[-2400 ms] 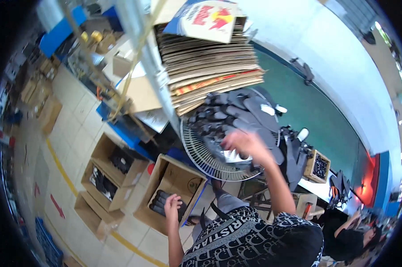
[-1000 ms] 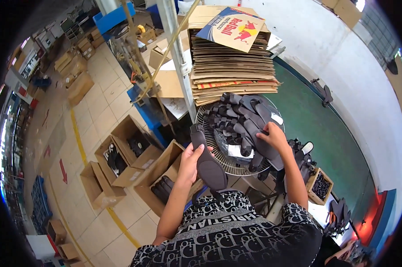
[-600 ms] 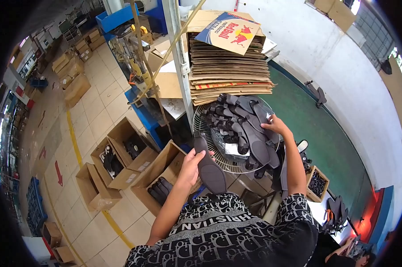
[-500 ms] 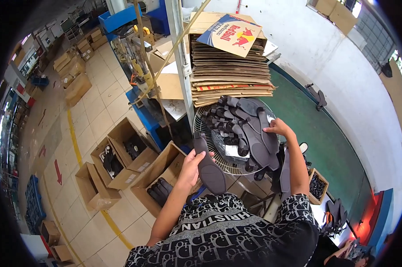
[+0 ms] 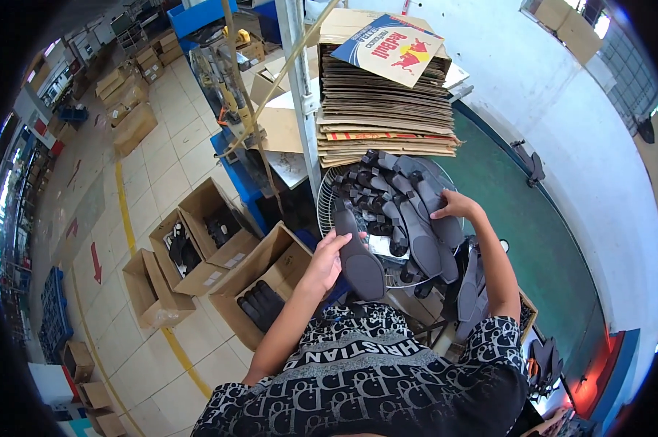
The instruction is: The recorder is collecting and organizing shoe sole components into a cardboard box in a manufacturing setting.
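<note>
Since the earliest frame the left hand [image 5: 329, 264] has risen from the cardboard box [image 5: 250, 262] at lower left, and its closed fingers now hold a dark sole [image 5: 364, 271] at centre. The right hand [image 5: 456, 206], half curled, touches another sole [image 5: 450, 231] in the wire basket [image 5: 322, 211], right of centre; whether it grips, I cannot tell.

Held shoe sole [image 5: 363, 268]: dark grey, long, narrow through the middle, broader at the rounded toe; clasped around the waist by the left hand [image 5: 329, 262], toe end toward the body, in front of the wire basket [image 5: 324, 207].
Right-side shoe sole [image 5: 447, 229]: dark, rounded lower end, against the heap's right edge; partly covered by the right hand [image 5: 456, 205], grip unclear.
</note>
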`<state>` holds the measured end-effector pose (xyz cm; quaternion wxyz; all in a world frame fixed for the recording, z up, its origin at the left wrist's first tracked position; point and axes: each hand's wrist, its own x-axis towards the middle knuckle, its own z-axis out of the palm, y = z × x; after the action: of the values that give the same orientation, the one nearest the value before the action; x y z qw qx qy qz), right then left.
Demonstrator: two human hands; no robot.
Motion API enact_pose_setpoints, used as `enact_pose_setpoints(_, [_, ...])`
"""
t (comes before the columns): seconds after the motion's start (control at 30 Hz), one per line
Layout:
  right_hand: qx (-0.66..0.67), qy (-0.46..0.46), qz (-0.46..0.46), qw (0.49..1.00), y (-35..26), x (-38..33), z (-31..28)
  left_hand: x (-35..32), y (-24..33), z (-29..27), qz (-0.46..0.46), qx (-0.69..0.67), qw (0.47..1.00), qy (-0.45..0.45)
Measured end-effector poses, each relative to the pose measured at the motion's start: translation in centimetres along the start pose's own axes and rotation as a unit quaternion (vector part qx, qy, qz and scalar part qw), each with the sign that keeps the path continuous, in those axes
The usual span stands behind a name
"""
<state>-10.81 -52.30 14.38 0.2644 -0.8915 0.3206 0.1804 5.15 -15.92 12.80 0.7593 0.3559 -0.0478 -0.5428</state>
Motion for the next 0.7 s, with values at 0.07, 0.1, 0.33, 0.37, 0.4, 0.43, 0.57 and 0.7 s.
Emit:
enact_pose_setpoints(0.07, [0.065,0.062,-0.091,0.992,0.3,-0.2,-0.5,1.1,-0.4,0.0,0.002,-0.003,1.0,-0.016])
enact_pose_setpoints(0.1, [0.141,0.048,-0.097,0.984,0.8,-0.6,-1.4,1.3,-0.6,0.0,0.003,-0.005,1.0,-0.017])
enact_pose_setpoints(0.33, [0.277,0.081,-0.088,0.953,-0.2,-8.0,-6.1,2.3,-0.5,0.2,-0.013,-0.032,0.999,0.005])
enact_pose_setpoints(0.37, [0.361,0.08,-0.102,0.923,-0.7,-8.5,-5.3,2.5,-0.6,0.3,-0.008,-0.04,0.999,0.0])
enact_pose_setpoints(0.4, [0.443,0.079,-0.115,0.886,-1.3,-8.9,-4.3,2.7,-0.7,0.2,-0.013,-0.04,0.999,0.002])
enact_pose_setpoints(0.43, [0.465,0.065,-0.112,0.876,-2.0,-9.2,-3.0,2.8,-0.9,0.4,-0.01,-0.05,0.999,0.004])
enact_pose_setpoints(0.57, [0.201,0.092,0.012,0.975,-3.1,-8.2,5.9,3.7,-1.8,0.6,-0.036,-0.058,0.998,-0.002])
enact_pose_setpoints(0.7, [0.12,0.201,-0.036,0.972,-2.2,-7.1,12.5,3.5,-2.4,0.0,-0.06,-0.045,0.997,0.009])
